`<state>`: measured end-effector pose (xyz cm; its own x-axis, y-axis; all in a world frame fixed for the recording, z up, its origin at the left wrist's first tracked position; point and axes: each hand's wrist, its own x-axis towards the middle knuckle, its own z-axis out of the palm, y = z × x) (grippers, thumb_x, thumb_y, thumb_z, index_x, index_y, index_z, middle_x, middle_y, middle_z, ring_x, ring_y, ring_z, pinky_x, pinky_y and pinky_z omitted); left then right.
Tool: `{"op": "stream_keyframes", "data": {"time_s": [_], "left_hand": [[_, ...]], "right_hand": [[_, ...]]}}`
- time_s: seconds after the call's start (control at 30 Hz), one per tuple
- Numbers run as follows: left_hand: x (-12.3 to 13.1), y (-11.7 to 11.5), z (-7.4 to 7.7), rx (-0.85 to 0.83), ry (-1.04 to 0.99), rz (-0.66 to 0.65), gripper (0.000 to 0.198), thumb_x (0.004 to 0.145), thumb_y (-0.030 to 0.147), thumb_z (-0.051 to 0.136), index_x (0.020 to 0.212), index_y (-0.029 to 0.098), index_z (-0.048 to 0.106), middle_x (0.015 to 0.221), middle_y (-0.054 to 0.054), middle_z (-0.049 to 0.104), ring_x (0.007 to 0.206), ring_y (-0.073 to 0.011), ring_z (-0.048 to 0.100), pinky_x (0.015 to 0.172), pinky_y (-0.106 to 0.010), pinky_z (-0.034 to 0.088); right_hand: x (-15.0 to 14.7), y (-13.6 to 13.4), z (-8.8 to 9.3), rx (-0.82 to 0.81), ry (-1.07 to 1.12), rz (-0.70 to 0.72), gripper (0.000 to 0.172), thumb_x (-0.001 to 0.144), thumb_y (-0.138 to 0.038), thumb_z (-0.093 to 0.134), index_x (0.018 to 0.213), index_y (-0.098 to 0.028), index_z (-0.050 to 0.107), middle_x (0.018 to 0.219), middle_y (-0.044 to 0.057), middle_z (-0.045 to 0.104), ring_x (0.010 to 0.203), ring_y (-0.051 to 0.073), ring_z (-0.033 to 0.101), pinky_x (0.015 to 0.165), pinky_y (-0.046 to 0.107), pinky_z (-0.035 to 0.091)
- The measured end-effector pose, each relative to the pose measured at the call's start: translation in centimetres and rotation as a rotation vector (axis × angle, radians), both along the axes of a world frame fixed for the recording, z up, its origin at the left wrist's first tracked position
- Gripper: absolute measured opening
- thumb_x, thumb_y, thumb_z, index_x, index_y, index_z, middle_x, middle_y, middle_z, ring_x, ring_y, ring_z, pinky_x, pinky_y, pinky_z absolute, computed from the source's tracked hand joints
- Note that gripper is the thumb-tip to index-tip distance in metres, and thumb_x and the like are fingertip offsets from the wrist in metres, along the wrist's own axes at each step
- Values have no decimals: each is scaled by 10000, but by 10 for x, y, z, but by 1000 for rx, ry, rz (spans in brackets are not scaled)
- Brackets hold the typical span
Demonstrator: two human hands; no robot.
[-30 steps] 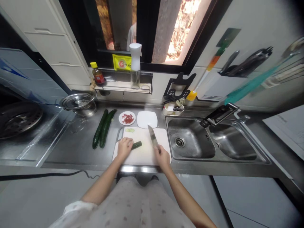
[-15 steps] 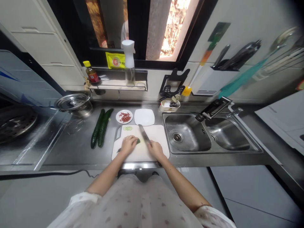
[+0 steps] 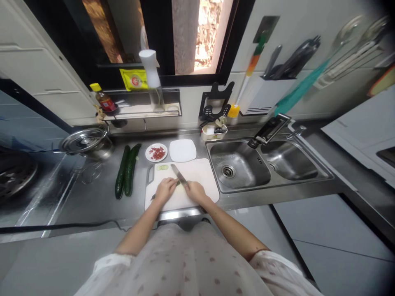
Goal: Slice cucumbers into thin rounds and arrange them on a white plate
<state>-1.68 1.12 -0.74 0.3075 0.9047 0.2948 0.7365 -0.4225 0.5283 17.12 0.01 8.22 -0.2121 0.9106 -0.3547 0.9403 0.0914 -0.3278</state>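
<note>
A white cutting board [image 3: 197,174] lies on the steel counter. On it, my left hand [image 3: 165,190] is closed on a short cucumber piece [image 3: 178,183], mostly hidden under my fingers. My right hand [image 3: 196,192] grips a knife [image 3: 179,174], its blade against the cucumber's right end and pointing up and left. Some pale green slices [image 3: 162,167] lie at the board's upper left. A small dark green piece [image 3: 153,197] sits by my left wrist. Behind the board are a plate of chopped red bits [image 3: 156,152] and a white square plate [image 3: 182,151].
Two whole cucumbers [image 3: 127,172] lie left of the board, with a lidded steel pot [image 3: 89,144] beyond them. A double sink [image 3: 240,164] with a black faucet [image 3: 262,133] is at the right. A shelf [image 3: 138,110] holds bottles under the window.
The knife has moved left onto the cucumber piece, and my right hand has come closer to my left. The camera view has shifted and turned slightly.
</note>
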Motion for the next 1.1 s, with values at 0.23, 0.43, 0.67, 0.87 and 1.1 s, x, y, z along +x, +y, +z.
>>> {"op": "stream_keyframes", "data": {"time_s": [0.23,0.43,0.67,0.87,1.1], "left_hand": [[1,-1,4,16,1,-6,240,922,244,517,1075,220,699,968,-60,676,927,-182,585,826,-313,479],[2,-2,3,28,0,2,239,923,242,514,1071,220,699,975,-57,683,926,-182,588,830,-318,479],[2,-2,1,2,-22,1,241,924,249,512,1077,233,698,993,-58,684,939,-180,589,852,-326,480],[2,-2,3,-14,-36,-10,241,925,245,511,1075,232,699,982,-58,684,940,-177,591,861,-326,482],[2,-1,3,-26,-45,-11,245,927,247,504,1069,221,701,982,-60,686,935,-178,589,860,-327,481]], "right_hand": [[-2,-1,-1,-16,3,-2,386,991,-330,318,1097,-158,647,1035,130,703,960,215,652,793,271,437],[-2,-1,-2,-15,-4,6,362,986,-315,336,1089,-149,642,1019,132,703,952,215,653,783,270,439],[3,-6,3,-65,-27,26,291,944,-223,391,1059,-143,646,1024,129,698,960,213,647,780,268,439],[8,-17,9,-96,-57,39,292,928,-194,382,1051,-135,640,1011,142,693,932,223,653,754,279,449],[17,-27,13,-121,-64,60,297,911,-180,382,1056,-136,637,1014,151,689,946,232,651,750,290,452]]}}
